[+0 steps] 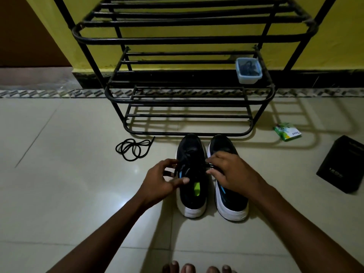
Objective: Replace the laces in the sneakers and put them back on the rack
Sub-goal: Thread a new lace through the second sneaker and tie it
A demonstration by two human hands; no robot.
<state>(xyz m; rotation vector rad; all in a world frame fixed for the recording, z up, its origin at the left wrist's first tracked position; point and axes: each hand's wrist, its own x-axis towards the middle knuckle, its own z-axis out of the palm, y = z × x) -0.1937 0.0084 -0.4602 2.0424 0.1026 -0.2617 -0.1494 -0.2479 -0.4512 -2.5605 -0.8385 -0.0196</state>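
The left hand's fingers [169, 162] are curled, and with the thumb they pinch one end of a thin black lace [176, 170] at the left edge of the shoe's throat. The right hand's fingers [213, 160] are curled the same way and pinch the other end of that lace at the shoe's right edge. The strand runs across the eyelet area between the two grips.

The left hand [163, 180] sits just beside the left black sneaker with a white sole [192, 196], its thumb resting over the tongue near a small lime-green tab. The right hand [229, 172] reaches across the matching right black sneaker [231, 202] and hides most of its front half. Whether that shoe is laced cannot be told.

Both sneakers stand side by side on the pale glossy tiled floor [78, 194], toes pointing at the black metal shoe rack [189, 100] and nearly touching its bottom rail. A second black lace, loosely coiled [131, 149], lies on the tiles to the left of the shoes, near the rack's foot.

On the rack's middle shelf, at its right end, stands a small clear plastic tub [249, 71] holding something dark. A green packet [287, 133] lies on the floor to the right of the rack, and further right stands a black cardboard box [342, 164]. The person's bare toes [197, 267] show at the bottom edge.
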